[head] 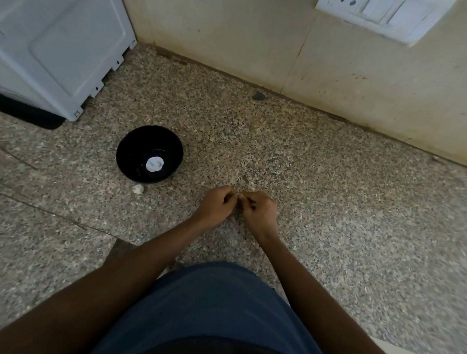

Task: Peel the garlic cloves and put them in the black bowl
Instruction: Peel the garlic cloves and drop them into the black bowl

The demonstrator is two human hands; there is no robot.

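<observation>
Speckled beige-and-grey stone floor (332, 208) beside a stained cream wall (259, 44), with a white appliance casing (53, 43) at far left and a white switch-and-socket plate (381, 12) above. Left hand (216, 205) and right hand (260, 211) meeting fingertip to fingertip, fingers curled tight around 1 small pale garlic clove (239, 195), mostly hidden. Risk judged here: clove slipping from the pinch and skidding off across the floor, well short of the round black bowl (129, 145), with 1 whitish garlic piece (138, 188) already lying just outside its rim.

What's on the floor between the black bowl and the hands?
In the head view, a small white garlic piece lies beside the black bowl. From there to the left hand is only bare speckled floor.
</observation>
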